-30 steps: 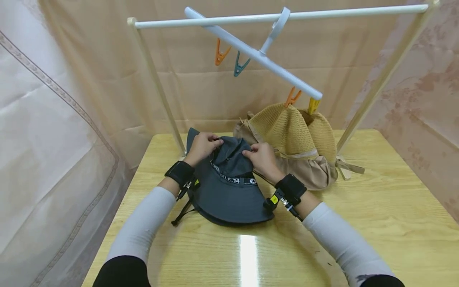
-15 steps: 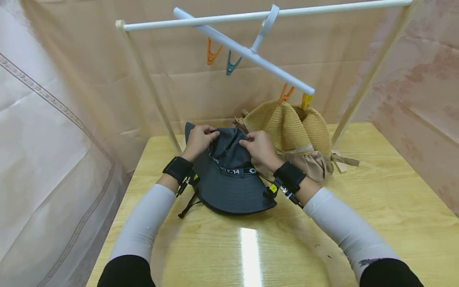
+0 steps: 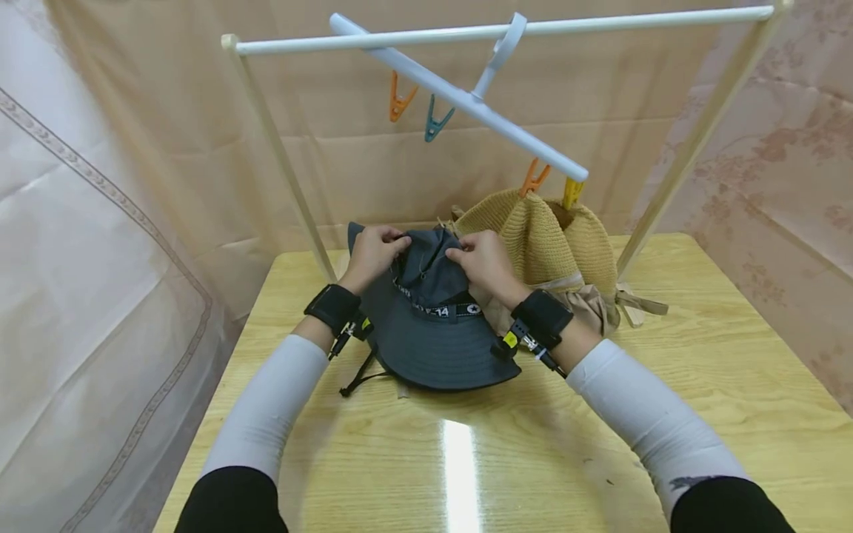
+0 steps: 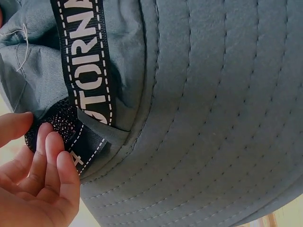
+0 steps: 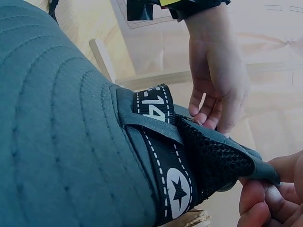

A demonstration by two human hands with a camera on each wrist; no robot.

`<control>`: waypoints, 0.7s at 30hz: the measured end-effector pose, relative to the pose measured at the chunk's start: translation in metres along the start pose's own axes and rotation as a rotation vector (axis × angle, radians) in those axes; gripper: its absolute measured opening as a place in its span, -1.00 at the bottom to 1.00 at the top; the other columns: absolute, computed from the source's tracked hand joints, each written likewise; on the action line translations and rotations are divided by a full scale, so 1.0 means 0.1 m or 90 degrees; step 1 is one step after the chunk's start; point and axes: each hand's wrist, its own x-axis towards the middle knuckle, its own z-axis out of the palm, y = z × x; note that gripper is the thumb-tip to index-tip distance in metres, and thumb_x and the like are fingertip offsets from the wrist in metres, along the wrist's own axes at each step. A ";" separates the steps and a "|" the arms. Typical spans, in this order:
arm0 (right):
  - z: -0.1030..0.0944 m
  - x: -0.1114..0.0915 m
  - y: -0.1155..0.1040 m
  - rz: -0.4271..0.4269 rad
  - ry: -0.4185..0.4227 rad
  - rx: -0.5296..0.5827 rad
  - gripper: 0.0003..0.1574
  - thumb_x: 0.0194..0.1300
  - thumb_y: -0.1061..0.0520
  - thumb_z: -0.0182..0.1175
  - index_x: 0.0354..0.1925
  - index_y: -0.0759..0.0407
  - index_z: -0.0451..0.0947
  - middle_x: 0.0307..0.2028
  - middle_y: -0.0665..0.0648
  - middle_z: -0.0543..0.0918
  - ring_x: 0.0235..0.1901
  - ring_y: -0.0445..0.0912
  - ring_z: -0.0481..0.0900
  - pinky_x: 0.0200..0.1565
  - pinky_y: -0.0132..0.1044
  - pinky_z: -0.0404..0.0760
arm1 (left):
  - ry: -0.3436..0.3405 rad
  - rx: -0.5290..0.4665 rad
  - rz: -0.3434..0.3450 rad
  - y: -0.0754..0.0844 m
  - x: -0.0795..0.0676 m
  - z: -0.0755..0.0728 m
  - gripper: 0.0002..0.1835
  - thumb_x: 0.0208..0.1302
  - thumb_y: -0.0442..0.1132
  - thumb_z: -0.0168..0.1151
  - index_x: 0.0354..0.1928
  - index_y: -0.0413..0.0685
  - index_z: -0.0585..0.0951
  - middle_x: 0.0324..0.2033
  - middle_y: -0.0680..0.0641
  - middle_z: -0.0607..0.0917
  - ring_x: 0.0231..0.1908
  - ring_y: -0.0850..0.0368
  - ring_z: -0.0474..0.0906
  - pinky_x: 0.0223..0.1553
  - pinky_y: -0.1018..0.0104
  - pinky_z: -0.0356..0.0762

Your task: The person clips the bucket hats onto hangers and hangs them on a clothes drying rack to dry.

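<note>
A dark grey sun hat [image 3: 443,355] with a wide stitched brim is held over the table, its crown away from me. Around the crown runs a black ribbon [image 4: 87,66] with white lettering, and black mesh [image 5: 213,153] shows beside it. My left hand [image 3: 373,255] pinches the crown's left side between thumb and fingers. On the opposite side, my right hand [image 3: 489,266] pinches the crown's edge, as the right wrist view shows. A black chin cord [image 3: 363,377] hangs from the brim at the left. Whether the brim touches the table cannot be told.
A white rack bar [image 3: 286,46] spans the back, carrying a pale blue hanger [image 3: 460,96]. Orange [image 3: 400,100] and teal clips [image 3: 436,122] hang from its left half. At its right end, orange [image 3: 533,178] and yellow clips [image 3: 571,192] hold a straw hat [image 3: 540,237] behind my right hand.
Both hands have shifted the grey hat slightly away from me, toward the rack, keeping their pinch on the crown. The head view has also shifted a little.
</note>
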 end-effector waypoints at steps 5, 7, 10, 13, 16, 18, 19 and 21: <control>-0.03 0.03 -0.03 0.004 0.000 -0.004 -0.75 0.31 0.09 0.26 -0.34 0.27 0.73 -0.49 0.17 0.67 -0.56 -0.14 0.43 -0.47 -0.38 0.34 | 0.002 -0.003 -0.001 0.00 0.03 -0.02 -0.73 0.33 -0.10 0.26 -0.17 -0.17 0.71 -0.43 -0.11 0.70 -0.46 0.18 0.53 -0.44 0.43 0.37; -0.04 0.04 -0.05 -0.001 0.000 -0.007 -0.75 0.31 0.09 0.26 -0.30 0.27 0.73 -0.46 0.18 0.69 -0.56 -0.14 0.44 -0.47 -0.38 0.35 | 0.004 -0.001 -0.002 0.01 0.04 -0.04 -0.73 0.33 -0.10 0.26 -0.15 -0.16 0.71 -0.43 -0.12 0.71 -0.46 0.17 0.53 -0.43 0.42 0.37; -0.07 0.07 -0.09 -0.003 0.001 -0.010 -0.74 0.32 0.09 0.25 -0.23 0.27 0.73 -0.39 0.21 0.72 -0.54 -0.14 0.46 -0.45 -0.40 0.35 | 0.007 0.001 0.002 0.05 0.05 -0.07 -0.73 0.33 -0.09 0.26 -0.13 -0.14 0.72 -0.42 -0.13 0.72 -0.45 0.15 0.55 -0.43 0.42 0.36; -0.10 0.07 -0.13 0.000 -0.002 -0.013 -0.73 0.33 0.08 0.25 -0.20 0.27 0.73 -0.34 0.24 0.74 -0.53 -0.12 0.49 -0.46 -0.40 0.37 | 0.008 0.000 0.009 0.08 0.07 -0.10 -0.72 0.33 -0.10 0.26 -0.10 -0.14 0.72 -0.40 -0.14 0.72 -0.44 0.14 0.56 -0.43 0.42 0.37; -0.12 0.08 -0.15 -0.003 -0.004 -0.020 -0.72 0.33 0.06 0.25 -0.19 0.25 0.73 -0.32 0.24 0.75 -0.53 -0.11 0.51 -0.45 -0.39 0.37 | 0.007 -0.003 0.011 0.09 0.08 -0.12 -0.72 0.33 -0.10 0.26 -0.10 -0.15 0.72 -0.39 -0.15 0.73 -0.44 0.14 0.57 -0.43 0.42 0.39; -0.13 0.08 -0.16 -0.008 -0.005 -0.025 -0.72 0.32 0.06 0.26 -0.20 0.24 0.73 -0.34 0.24 0.75 -0.54 -0.11 0.51 -0.46 -0.39 0.37 | 0.006 -0.004 0.011 0.09 0.08 -0.13 -0.72 0.33 -0.10 0.26 -0.10 -0.15 0.71 -0.38 -0.16 0.73 -0.43 0.13 0.58 -0.43 0.42 0.40; -0.13 0.08 -0.17 -0.011 -0.005 -0.027 -0.73 0.32 0.05 0.26 -0.20 0.24 0.73 -0.35 0.23 0.75 -0.54 -0.10 0.51 -0.45 -0.38 0.37 | 0.005 -0.006 0.011 0.09 0.08 -0.13 -0.72 0.33 -0.10 0.25 -0.10 -0.16 0.71 -0.38 -0.17 0.74 -0.43 0.12 0.59 -0.43 0.42 0.40; -0.14 0.08 -0.18 -0.017 -0.004 -0.028 -0.73 0.32 0.06 0.26 -0.22 0.23 0.74 -0.36 0.23 0.75 -0.55 -0.11 0.50 -0.46 -0.38 0.37 | 0.004 -0.009 0.009 0.08 0.08 -0.14 -0.71 0.33 -0.10 0.25 -0.10 -0.16 0.71 -0.37 -0.17 0.74 -0.41 0.11 0.60 -0.41 0.41 0.41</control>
